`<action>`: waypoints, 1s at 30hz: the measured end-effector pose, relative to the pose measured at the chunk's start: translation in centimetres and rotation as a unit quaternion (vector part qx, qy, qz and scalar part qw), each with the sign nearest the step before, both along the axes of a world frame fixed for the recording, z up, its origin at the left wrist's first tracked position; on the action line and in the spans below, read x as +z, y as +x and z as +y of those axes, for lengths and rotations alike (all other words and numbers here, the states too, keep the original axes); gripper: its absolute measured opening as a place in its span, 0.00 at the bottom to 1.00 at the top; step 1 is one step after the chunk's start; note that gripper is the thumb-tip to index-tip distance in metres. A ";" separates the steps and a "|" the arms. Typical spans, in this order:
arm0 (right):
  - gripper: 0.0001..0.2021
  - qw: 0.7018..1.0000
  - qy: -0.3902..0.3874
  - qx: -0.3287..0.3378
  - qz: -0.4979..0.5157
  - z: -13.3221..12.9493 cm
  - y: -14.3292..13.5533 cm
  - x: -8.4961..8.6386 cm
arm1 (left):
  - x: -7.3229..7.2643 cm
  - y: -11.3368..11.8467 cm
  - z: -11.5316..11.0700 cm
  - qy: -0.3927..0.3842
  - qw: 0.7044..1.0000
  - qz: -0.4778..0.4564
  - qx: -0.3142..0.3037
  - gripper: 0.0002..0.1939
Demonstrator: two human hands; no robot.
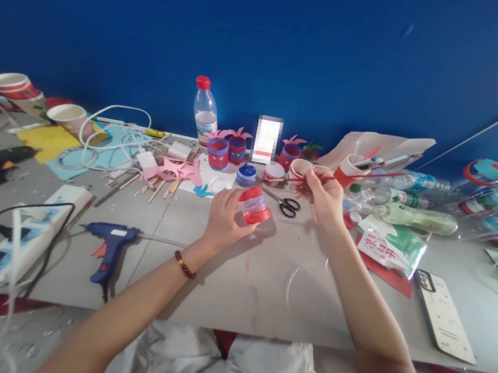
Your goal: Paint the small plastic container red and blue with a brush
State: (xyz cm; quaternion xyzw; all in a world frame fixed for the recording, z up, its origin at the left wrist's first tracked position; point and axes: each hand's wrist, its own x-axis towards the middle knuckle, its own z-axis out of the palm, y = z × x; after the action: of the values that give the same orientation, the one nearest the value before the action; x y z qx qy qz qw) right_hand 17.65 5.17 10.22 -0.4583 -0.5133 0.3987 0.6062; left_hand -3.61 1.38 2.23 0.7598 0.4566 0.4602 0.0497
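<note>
Scissors (290,207) lie between left hand (225,216) and right hand (323,194); nearer tabletop (254,290) is open.

"What's left of your left hand (226,216)?"
"On my bench (229,299), a glue gun (115,241), then a power strip (39,232)."
"And your right hand (323,194)?"
"Scissors (290,207) just left of it, phone (445,317) to its right, nearer me."

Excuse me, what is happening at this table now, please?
A person's left hand holds a small clear plastic piece banded red and purple. The right hand holds a thin red stick-like tool. Black-handled metal scissors and a blue plastic glue gun lie on the grey table.
</note>
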 end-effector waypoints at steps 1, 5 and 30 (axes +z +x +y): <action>0.21 1.000 0.000 0.006 -0.002 -0.8 0.1 -0.2 | 0.0 0.0 0.0 0.005 1.000 -0.001 0.003 0.38; 0.19 0.999 -0.001 0.038 -0.023 -3.8 0.5 -0.6 | -0.1 0.0 -0.1 0.017 1.000 0.003 0.013 0.38; 0.16 0.980 0.039 0.042 -0.192 -5.9 0.5 -1.8 | 0.0 0.0 0.0 0.056 0.997 0.038 0.033 0.36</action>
State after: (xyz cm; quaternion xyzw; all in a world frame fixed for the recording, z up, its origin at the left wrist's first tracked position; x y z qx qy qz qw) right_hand 18.19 -0.76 8.46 -0.4800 -0.6543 0.3078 0.4967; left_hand -3.62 1.39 2.21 0.7627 0.4570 0.4570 -0.0256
